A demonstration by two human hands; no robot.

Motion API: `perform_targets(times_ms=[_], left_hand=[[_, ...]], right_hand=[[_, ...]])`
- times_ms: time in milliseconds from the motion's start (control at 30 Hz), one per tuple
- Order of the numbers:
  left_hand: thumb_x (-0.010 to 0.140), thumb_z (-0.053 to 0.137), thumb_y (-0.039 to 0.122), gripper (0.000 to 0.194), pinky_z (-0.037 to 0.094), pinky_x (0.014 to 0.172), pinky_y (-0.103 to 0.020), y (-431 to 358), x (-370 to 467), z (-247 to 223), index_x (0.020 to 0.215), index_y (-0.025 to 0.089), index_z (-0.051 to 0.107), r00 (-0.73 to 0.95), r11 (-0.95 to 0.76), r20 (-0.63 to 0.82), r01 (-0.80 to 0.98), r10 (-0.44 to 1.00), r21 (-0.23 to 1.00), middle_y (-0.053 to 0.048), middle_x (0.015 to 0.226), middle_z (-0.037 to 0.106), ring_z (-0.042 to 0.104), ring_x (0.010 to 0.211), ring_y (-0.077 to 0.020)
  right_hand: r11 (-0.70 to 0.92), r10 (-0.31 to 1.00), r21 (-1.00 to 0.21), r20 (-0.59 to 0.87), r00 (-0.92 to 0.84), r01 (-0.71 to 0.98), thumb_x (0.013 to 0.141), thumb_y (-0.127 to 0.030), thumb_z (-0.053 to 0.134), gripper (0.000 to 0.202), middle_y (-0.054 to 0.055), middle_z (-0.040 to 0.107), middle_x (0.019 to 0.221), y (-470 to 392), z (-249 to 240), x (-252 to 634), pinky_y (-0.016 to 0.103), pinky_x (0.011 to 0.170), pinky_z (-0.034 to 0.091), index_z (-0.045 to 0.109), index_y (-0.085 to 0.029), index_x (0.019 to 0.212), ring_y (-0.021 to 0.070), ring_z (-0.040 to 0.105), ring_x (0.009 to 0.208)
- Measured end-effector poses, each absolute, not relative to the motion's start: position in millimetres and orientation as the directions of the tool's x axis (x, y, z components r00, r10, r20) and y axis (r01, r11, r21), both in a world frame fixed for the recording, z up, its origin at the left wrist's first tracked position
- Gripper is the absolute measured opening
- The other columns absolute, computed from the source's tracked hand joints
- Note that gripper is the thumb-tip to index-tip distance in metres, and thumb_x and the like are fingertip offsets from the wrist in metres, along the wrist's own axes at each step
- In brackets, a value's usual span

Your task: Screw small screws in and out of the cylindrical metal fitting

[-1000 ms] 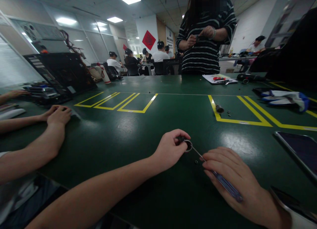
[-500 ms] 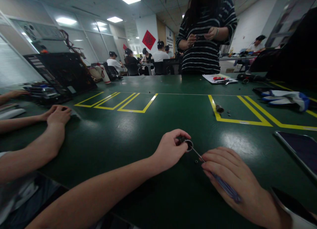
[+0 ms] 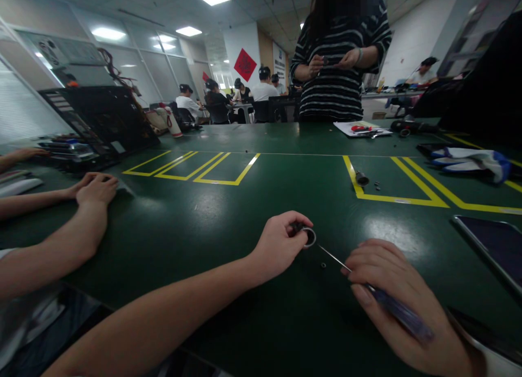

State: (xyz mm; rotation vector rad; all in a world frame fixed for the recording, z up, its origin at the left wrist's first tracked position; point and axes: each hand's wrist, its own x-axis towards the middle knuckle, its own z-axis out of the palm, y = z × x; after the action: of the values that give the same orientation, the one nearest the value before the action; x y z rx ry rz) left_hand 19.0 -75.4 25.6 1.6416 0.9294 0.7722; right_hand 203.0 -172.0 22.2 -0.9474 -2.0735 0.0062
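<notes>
L hand (image 3: 281,247): fingers clamped on metal cyl. part (image 3: 312,236), near side of bench (image 3: 183,214). R hand (image 3: 393,282): fingers clamped on screwdriver (image 3: 402,313), tip just off part's rim. Sm. ring piece (image 3: 323,265) on bench betw. hands; 2nd metal part (image 3: 361,179) far R, by yellow tape (image 3: 420,203).

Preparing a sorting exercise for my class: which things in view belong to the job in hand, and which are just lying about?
In the job:
ring-ended metal part, in the left hand
screwdriver, in the right hand
probably the small dark piece nearby
possibly the cup-shaped part farther off

Apparently lying about:
phone
white-and-blue gloves
</notes>
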Motion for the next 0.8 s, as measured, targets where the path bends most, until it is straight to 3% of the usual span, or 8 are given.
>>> perform_targets(times_ms=[67,167,300,600,800], left_hand=[[0.078,0.052,0.017,0.02,0.054,0.071,-0.033,-73,17,23,0.097,0.014,0.058,0.485,-0.166,0.043,0.214,0.874,0.963,-0.005,0.085,0.065,0.064,0.076,-0.0158],[0.076,0.055,0.017,0.027,0.052,0.073,-0.034,-71,15,20,0.103,0.017,0.056,0.459,-0.158,0.036,0.231,0.888,0.96,-0.005,0.087,0.065,0.064,0.078,-0.0162],[0.074,0.059,0.013,0.034,0.051,0.078,-0.035,-70,15,20,0.107,0.019,0.054,0.441,-0.1,-0.014,0.233,0.897,0.967,-0.007,0.098,0.063,0.062,0.089,-0.0184],[0.072,0.061,0.009,0.034,0.05,0.081,-0.036,-74,18,30,0.103,0.017,0.052,0.412,-0.012,-0.08,0.217,0.908,0.976,-0.007,0.097,0.063,0.062,0.086,-0.0174],[0.072,0.062,0.011,0.033,0.05,0.081,-0.036,-74,17,29,0.103,0.017,0.054,0.437,-0.005,-0.07,0.17,0.897,0.985,-0.007,0.097,0.064,0.062,0.086,-0.0174]], right_hand=[[0.687,0.677,-0.429,0.671,-0.302,0.586,0.082,-0.011,0.046,0.015,0.0,0.061,0.077,-172,23,204,0.042,0.085,0.042,0.053,-0.022,0.089,0.0177,0.06,0.075],[0.61,0.757,-0.566,0.622,-0.197,0.555,0.086,-0.016,0.043,0.013,0.0,0.055,0.068,-169,23,204,0.034,0.069,0.045,0.051,-0.022,0.077,0.0158,0.055,0.066],[0.502,0.835,-0.673,0.542,-0.1,0.544,0.089,-0.022,0.042,0.02,0.0,0.053,0.067,-163,21,205,0.027,0.056,0.044,0.051,-0.021,0.072,0.0145,0.053,0.064],[0.477,0.86,-0.681,0.491,-0.137,0.556,0.09,-0.025,0.042,0.019,0.0,0.055,0.067,-163,21,205,0.026,0.056,0.045,0.053,-0.022,0.074,0.014,0.054,0.064],[0.538,0.812,-0.589,0.554,-0.183,0.604,0.089,-0.022,0.042,0.02,-0.001,0.053,0.064,-164,26,202,0.028,0.057,0.044,0.049,-0.022,0.071,0.0147,0.053,0.061]])
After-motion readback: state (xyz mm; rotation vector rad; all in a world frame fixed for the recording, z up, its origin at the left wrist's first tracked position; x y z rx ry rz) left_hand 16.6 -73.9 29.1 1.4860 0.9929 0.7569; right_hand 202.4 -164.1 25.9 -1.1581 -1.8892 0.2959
